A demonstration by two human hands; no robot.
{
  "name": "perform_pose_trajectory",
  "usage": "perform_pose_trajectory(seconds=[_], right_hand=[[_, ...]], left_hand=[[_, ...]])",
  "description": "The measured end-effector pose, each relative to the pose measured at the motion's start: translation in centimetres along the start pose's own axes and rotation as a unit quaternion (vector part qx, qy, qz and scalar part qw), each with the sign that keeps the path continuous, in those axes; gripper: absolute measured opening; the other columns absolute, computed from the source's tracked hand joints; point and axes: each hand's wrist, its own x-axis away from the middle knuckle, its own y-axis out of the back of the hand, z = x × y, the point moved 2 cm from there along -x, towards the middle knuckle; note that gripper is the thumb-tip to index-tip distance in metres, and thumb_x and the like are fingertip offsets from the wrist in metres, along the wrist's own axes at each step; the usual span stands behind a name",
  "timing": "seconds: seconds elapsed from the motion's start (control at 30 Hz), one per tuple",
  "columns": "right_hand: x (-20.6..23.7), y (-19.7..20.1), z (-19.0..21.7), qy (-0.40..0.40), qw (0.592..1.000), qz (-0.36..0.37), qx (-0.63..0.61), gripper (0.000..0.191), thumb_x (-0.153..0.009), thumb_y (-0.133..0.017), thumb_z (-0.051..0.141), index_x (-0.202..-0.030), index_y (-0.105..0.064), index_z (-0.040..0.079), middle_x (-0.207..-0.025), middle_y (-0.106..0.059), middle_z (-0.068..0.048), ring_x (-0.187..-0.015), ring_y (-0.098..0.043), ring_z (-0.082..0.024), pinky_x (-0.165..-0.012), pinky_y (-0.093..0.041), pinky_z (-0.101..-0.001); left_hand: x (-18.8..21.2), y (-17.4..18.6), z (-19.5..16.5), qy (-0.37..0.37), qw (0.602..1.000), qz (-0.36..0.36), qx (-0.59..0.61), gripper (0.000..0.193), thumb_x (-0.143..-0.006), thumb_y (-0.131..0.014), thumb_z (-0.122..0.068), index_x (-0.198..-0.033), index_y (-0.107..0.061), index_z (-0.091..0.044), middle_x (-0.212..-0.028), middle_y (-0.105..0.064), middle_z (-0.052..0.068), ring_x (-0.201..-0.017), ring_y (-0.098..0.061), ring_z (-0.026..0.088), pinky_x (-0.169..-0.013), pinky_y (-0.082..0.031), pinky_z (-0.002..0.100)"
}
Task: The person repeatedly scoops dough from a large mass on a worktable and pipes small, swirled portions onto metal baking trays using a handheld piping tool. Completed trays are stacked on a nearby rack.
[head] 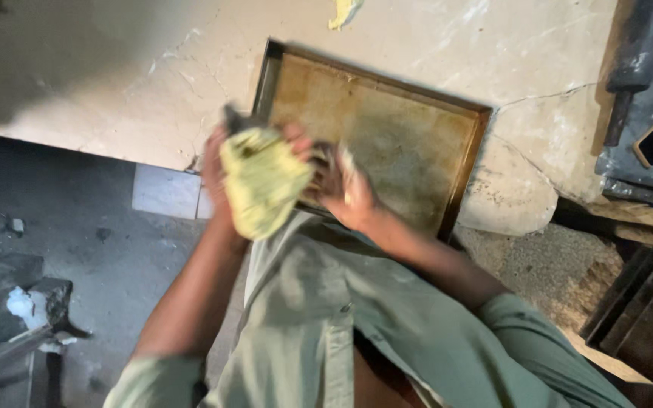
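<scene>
A crumpled yellow-green cloth (262,180) is gripped in the left hand (217,170) at frame centre, over the near-left corner of a rectangular metal tray (410,143). The right hand (345,193) is closed on the tray's near edge. Wiping appears underway; steady bracing seems needed for the next stroke.

The yellow cloth (262,181) hides the tray's (387,128) near corner; both hands blur.

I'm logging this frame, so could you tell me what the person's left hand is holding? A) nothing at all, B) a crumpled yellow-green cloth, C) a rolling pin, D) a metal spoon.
B: the left hand grips a bunched yellow-green cloth at the near corner of the rectangular metal tray.
</scene>
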Motion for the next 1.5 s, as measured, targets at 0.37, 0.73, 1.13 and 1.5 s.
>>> perform_pose_trajectory(seconds=[0.37, 0.73, 1.13, 1.5], right_hand=[[-7.4, -12.7, 6.7, 0.291, 0.655, -0.006, 0.697, 0.072, -0.106, -0.049, 0.054, -0.155, -0.039, 0.002, -0.166, -0.037, -0.013, -0.155, -0.037, -0.032, -0.129, -0.031, -0.0455], [-12.1, -0.9, 6.0, -0.163, 0.387, -0.015, 0.908, 0.031, -0.089, -0.071, 0.022, -0.117, -0.063, 0.015, -0.109, -0.072, -0.011, -0.106, -0.069, -0.032, -0.09, -0.056, -0.0492], [-22.6, -1.6, 11.3, -0.232, 0.207, 0.094, 0.946, 0.036, -0.077, -0.074, 0.021, -0.112, -0.071, 0.011, -0.094, -0.076, -0.011, -0.083, -0.07, -0.029, -0.082, -0.055, -0.0438], [-22.6, -3.6, 8.6, -0.343, 0.166, 0.067, 0.922, 0.033, -0.105, -0.055, 0.019, -0.132, -0.06, 0.002, -0.102, -0.074, -0.012, -0.086, -0.069, -0.023, -0.083, -0.056, -0.0415]], left_hand=[[-14.5, 2.2, 4.1, 0.072, 0.99, 0.095, 0.081, 0.039, -0.118, -0.053, -0.038, -0.138, -0.055, -0.005, -0.121, -0.066, 0.012, -0.107, -0.065, 0.026, -0.098, -0.052, 0.044], [-11.4, 17.0, 4.5, 0.344, 0.931, -0.091, -0.081, 0.042, -0.099, -0.071, -0.045, -0.119, -0.066, -0.008, -0.092, -0.07, 0.008, -0.075, -0.068, 0.021, -0.064, -0.056, 0.035], [-17.8, 10.7, 3.0, 0.196, 0.965, -0.142, 0.101, 0.039, -0.103, -0.065, -0.046, -0.11, -0.061, -0.008, -0.083, -0.066, 0.007, -0.064, -0.067, 0.019, -0.053, -0.056, 0.034], [-15.3, 11.8, 2.9, 0.211, 0.968, -0.122, 0.054, 0.049, -0.103, -0.057, -0.054, -0.114, -0.058, -0.006, -0.082, -0.068, 0.011, -0.061, -0.068, 0.019, -0.052, -0.057, 0.035]])
